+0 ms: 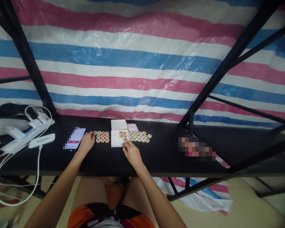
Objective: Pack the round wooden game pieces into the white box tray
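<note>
Both hands at the xiangqi set, white box open mid-table, discs on both sides of it.
Left hand [86, 142]: fingers close together, tips at the left end of the far row of red-character xiangqi pieces [103, 136], which sit in neat rows left of the box; can't tell if they pinch one. Right hand [132, 154]: fingers bent, tips at the near right corner of the white box [115, 139]; can't tell if they grip it. More red-character discs [121, 136] lie in the box's right part; lid [118, 124] folded back on the far side. Dark-character pieces [139, 139] grouped right of the box, printed slip [133, 127] just beyond. Smartphone [75, 139] left of left hand, power strip [26, 134] far left, all on black table [156, 158].
</note>
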Tool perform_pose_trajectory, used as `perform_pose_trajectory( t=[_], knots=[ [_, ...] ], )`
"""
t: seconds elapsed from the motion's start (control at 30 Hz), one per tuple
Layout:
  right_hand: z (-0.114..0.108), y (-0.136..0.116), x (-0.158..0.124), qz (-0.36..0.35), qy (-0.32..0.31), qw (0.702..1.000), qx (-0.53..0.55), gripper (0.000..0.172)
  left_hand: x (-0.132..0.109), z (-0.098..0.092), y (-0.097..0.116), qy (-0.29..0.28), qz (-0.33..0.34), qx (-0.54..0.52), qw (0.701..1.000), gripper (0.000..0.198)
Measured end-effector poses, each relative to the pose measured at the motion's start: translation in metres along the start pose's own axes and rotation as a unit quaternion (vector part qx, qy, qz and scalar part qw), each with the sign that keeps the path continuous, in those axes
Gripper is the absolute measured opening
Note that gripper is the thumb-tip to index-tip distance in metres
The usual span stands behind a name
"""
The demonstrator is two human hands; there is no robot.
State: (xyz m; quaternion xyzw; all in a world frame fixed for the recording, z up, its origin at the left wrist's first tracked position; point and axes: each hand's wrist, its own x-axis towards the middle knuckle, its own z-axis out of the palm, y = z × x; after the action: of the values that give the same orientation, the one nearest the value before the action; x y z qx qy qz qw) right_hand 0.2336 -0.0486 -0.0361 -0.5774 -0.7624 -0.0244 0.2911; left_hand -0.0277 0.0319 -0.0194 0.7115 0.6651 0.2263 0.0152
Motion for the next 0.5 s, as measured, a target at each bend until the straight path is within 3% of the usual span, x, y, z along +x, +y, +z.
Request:
perform_pose_trajectory(
  t=[0.3, 0.5],
  knots=[
    [-0.002, 0.0, 0.0, -0.001, -0.004, 1.0, 0.009, 0.022, -0.019, -0.008, -0.035, 0.005, 0.027, 0.072, 0.997, 0.038],
    [0.0, 0.001, 0.0, -0.009, -0.005, 1.0, 0.015, 0.022, -0.018, -0.016, -0.036, 0.009, 0.005, 0.104, 0.994, 0.039]
  ],
)
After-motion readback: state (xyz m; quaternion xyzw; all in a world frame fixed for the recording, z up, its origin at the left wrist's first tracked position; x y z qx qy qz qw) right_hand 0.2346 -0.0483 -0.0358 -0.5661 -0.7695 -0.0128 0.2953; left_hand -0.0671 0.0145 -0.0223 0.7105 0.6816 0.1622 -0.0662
